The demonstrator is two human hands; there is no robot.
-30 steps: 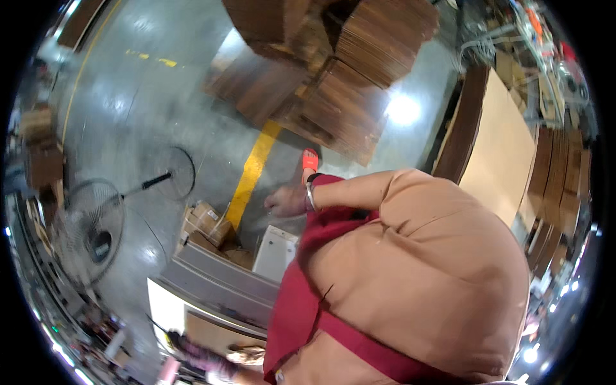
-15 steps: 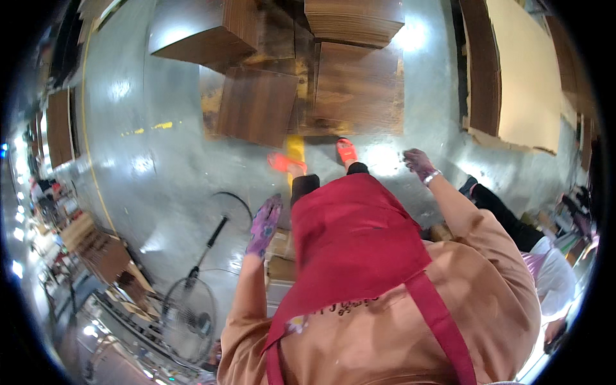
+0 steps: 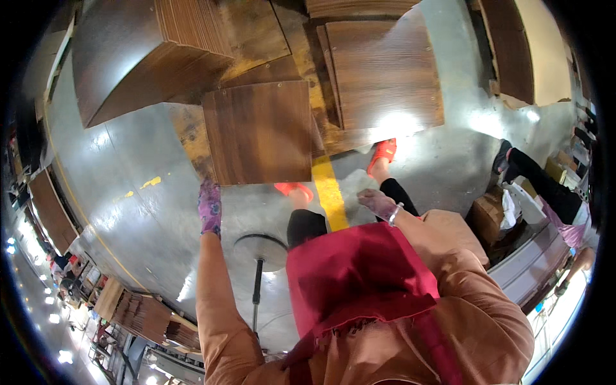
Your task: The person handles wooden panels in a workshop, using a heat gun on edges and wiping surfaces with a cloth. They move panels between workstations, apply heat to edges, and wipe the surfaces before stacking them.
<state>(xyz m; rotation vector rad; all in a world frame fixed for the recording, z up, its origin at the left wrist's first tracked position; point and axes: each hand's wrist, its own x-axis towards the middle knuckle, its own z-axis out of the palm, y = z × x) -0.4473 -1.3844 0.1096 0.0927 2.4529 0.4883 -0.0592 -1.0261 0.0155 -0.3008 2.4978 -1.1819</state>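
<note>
My left hand (image 3: pixel 210 208), in a purple patterned glove, reaches forward with fingers stretched out. Its fingertips are beside the near left corner of a dark brown wood-grain panel (image 3: pixel 260 131); whether they touch it, I cannot tell. My right hand (image 3: pixel 378 205), also gloved, hangs in front of the apron with loosely bent fingers and nothing visible in them. The panel lies slightly turned on a low, worn wooden base (image 3: pixel 190 131). To its right is a stack of similar panels (image 3: pixel 388 74), with small holes near the edges.
A tall stack of brown boards (image 3: pixel 122 58) stands at the far left, and large boards (image 3: pixel 545 51) at the far right. A fan on a round black base (image 3: pixel 240 242) stands close by my left arm. Cardboard boxes (image 3: pixel 486 215) and another person's leg (image 3: pixel 545 183) are at right.
I have come closer to the panels and leaned over them. My left hand has moved forward and left to the panel's corner; my right hand has come inward toward my body.
</note>
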